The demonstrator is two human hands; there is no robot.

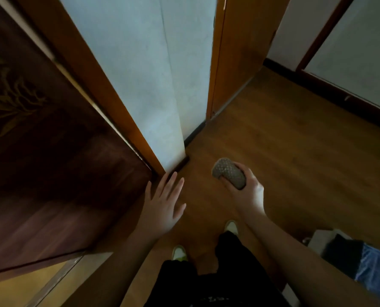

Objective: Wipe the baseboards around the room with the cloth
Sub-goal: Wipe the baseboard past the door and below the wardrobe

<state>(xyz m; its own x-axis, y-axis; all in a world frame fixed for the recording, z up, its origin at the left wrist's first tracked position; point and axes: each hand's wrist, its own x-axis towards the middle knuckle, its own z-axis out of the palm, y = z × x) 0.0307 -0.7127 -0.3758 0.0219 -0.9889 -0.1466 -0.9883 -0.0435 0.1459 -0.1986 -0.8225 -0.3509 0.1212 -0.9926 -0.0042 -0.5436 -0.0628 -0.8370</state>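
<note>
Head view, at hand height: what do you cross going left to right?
Dark wooden door → left hand, open with fingers spread → cloth → right hand gripping it → bare wooden floor.

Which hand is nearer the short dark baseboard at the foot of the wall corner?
Left. The left hand is open, its fingertips just below the dark baseboard in the image. The right hand, gripping the cloth, is further right, over the floor.
</note>
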